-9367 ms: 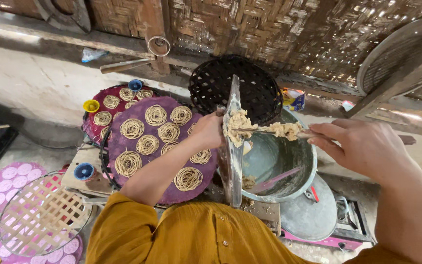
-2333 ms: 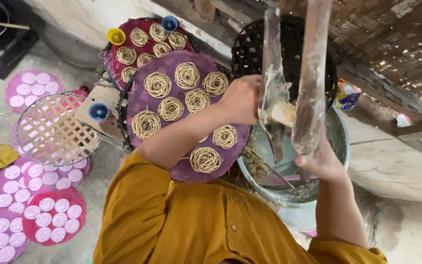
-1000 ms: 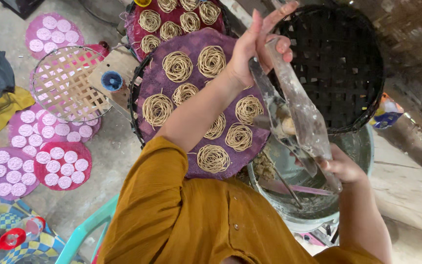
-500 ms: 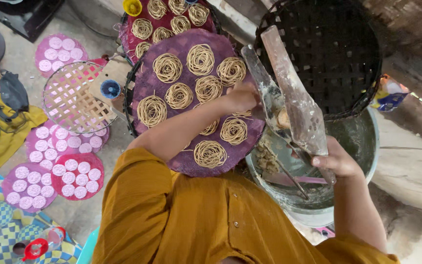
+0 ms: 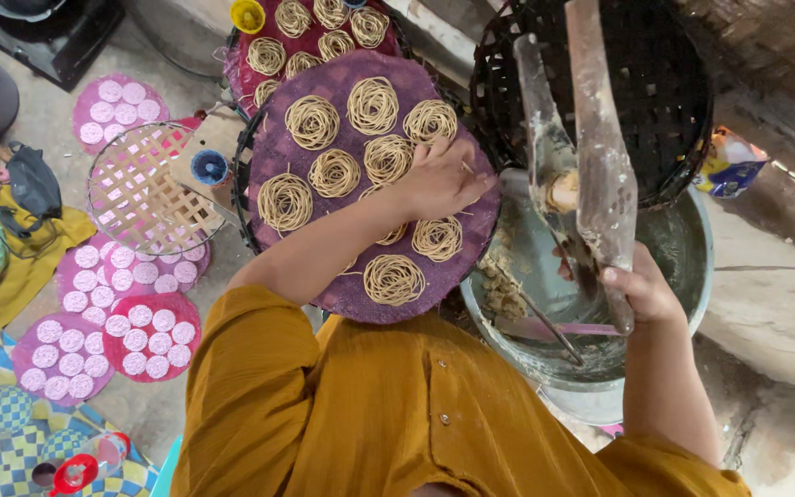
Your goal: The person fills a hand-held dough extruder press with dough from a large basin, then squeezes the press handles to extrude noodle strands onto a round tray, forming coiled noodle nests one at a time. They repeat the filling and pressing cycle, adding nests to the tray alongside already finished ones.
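Left hand (image 5: 434, 179) flat, fingers spread, resting on purple round mat (image 5: 324, 110) among pale noodle coils (image 5: 391, 279). Right hand (image 5: 641, 290) wrapped tight around dough-smeared wooden press (image 5: 591, 156), long axis upright, just right of mat, above grey metal basin (image 5: 683, 230). Left hand nearer the coils.

The round woven tray (image 5: 342, 294) is lying in the middle, with noodle coils (image 5: 372, 105) sitting on it and the left hand (image 5: 439, 179) resting on its right part. To the right of that tray the metal basin (image 5: 692, 267) is standing, the right hand (image 5: 641, 290) gripping the press (image 5: 600, 156) over it. Left of the tray the lattice rack (image 5: 144, 189) is lying, and behind the tray a second tray (image 5: 241, 64) is sitting.
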A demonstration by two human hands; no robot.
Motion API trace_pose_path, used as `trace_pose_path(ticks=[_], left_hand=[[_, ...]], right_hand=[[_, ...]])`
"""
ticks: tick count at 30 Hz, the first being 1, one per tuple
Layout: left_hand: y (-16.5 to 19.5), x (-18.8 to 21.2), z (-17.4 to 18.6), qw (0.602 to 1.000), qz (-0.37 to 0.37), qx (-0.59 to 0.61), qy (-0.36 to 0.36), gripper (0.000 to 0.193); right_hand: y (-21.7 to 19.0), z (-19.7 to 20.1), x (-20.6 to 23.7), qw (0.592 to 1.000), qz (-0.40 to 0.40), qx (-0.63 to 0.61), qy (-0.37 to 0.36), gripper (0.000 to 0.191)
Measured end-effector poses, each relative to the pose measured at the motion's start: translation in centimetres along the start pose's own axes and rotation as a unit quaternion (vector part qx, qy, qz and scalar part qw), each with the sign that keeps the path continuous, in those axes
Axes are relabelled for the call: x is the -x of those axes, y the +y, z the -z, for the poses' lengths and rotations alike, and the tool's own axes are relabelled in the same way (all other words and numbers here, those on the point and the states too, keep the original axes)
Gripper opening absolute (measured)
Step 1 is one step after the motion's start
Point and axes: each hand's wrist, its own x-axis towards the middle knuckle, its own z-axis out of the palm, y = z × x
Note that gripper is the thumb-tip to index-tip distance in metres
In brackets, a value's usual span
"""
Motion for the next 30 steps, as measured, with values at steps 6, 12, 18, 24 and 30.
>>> trace_pose_path(ticks=[6,12,18,24,30], left_hand=[[-1.5,0.7,4.3,0.957,-0.051,-0.111,0.263,0.055],[-0.8,8.4,7.8,0.972,-0.025,0.026,0.232,0.030],[3.2,6.9,1.4,0.980,-0.141,-0.009,0.139,0.027],[2.1,5.8,-2.4,0.983,-0.116,-0.071,0.119,0.030],[2.0,5.1,-2.0,0.989,-0.032,0.012,0.142,0.042]], right_hand=[[-0.7,-1.3,3.1,0.997,0.032,-0.044,0.054,0.092],[-0.4,-3.8,5.5,0.990,0.082,-0.070,0.093,0.102],[1.5,-5.4,6.0,0.981,0.101,-0.115,0.118,0.095],[2.5,-5.1,8.6,0.990,0.070,-0.037,0.119,0.093],[3.7,-5.8,11.3,0.984,0.075,-0.033,0.159,0.090]])
